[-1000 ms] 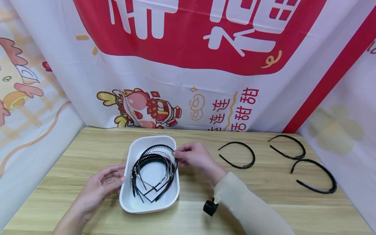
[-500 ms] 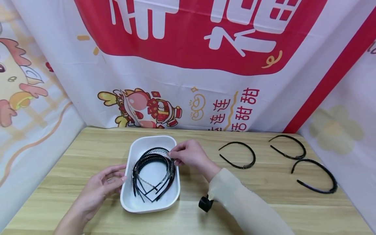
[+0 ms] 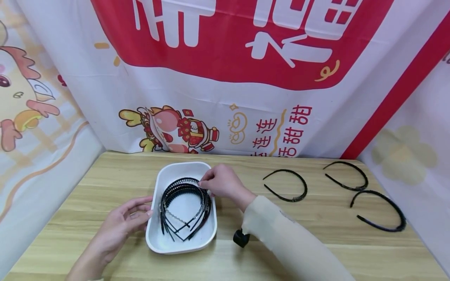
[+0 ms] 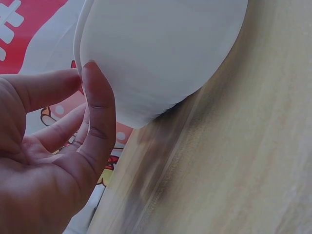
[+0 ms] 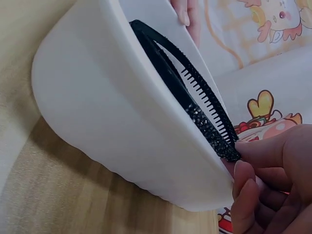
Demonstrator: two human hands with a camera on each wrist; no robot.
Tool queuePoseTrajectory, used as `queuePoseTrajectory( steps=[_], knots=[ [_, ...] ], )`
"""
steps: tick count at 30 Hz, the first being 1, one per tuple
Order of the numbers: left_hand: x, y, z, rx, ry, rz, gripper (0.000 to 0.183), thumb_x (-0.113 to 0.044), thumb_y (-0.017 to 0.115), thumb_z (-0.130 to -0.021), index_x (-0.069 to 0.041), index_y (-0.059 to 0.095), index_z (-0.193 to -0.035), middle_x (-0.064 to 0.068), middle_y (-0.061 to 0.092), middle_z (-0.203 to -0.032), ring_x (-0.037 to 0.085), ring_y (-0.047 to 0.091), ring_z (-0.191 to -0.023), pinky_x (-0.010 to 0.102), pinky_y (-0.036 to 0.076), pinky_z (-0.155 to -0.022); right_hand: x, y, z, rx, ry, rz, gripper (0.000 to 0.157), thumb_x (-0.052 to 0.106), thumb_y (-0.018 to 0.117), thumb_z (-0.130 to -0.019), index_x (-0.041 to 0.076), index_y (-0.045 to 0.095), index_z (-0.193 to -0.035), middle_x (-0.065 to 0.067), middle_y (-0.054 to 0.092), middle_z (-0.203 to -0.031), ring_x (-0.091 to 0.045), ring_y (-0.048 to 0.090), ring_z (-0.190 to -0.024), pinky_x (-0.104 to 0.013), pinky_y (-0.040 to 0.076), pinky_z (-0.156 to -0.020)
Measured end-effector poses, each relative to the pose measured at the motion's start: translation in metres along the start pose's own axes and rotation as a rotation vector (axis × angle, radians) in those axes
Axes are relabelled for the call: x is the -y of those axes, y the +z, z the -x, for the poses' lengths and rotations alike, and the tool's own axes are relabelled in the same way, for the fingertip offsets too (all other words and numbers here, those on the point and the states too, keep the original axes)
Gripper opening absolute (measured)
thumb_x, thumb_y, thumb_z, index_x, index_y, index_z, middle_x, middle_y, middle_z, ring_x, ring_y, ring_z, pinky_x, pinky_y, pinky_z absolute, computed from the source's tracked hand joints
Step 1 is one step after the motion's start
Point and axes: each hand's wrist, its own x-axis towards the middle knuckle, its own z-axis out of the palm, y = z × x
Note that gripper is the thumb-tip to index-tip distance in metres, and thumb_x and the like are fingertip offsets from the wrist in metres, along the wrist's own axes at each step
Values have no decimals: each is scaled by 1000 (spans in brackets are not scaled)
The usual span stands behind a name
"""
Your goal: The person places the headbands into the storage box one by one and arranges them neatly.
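A white plastic box (image 3: 214,228) stands on the table, holding several black headbands (image 3: 181,186) overlapped in a loose pile. At its left rim my left hand (image 3: 128,218) pinches the edge; the left wrist view shows thumb and finger on either side of the wall (image 4: 161,44). Over the box's far right corner, my right hand (image 3: 223,181) pinches a black headband between thumb and fingers. In the right wrist view, a glittery stone-covered headband (image 5: 207,127) and a toothed one (image 5: 202,90) meet at those fingertips. Part of the pile is hidden behind the wall there.
Three more black headbands lie on the wooden table to the right: one near the middle (image 3: 305,189), one at the back (image 3: 363,179), one nearer the right edge (image 3: 400,216). A printed cloth (image 3: 232,70) hangs behind the table.
My right hand has moved slightly left and inward over the box, and the headband at its fingers has shifted onto the pile. My left hand stays at the rim.
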Motion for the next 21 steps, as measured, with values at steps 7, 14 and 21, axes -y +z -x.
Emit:
queuePoseTrajectory(
  steps=[7,14,21],
  knots=[
    [-1,1,-1,-1,-20,-15,53,-7,70,-103,-2,52,-152,-6,71,-115,10,72,-102,29,65,-85,5,5,-4,-21,21,100,9,25,82,-97,17,84,-93,4,77,-87,-12,64,-71,-25,53,-62],
    [-2,1,-1,-2,-20,8,52,-4,69,-103,1,52,-151,-4,71,-114,11,72,-102,29,65,-84,4,15,-3,-92,-83,330,11,28,83,-96,21,83,-87,11,74,-78,-8,63,-73,-25,52,-64],
    [-2,1,0,-2,-18,-6,54,-5,70,-103,3,51,-152,-4,72,-115,11,72,-103,29,65,-85,2,20,-2,-138,-104,400,10,29,82,-96,23,83,-88,11,74,-80,-8,62,-77,-25,52,-69]
  ],
)
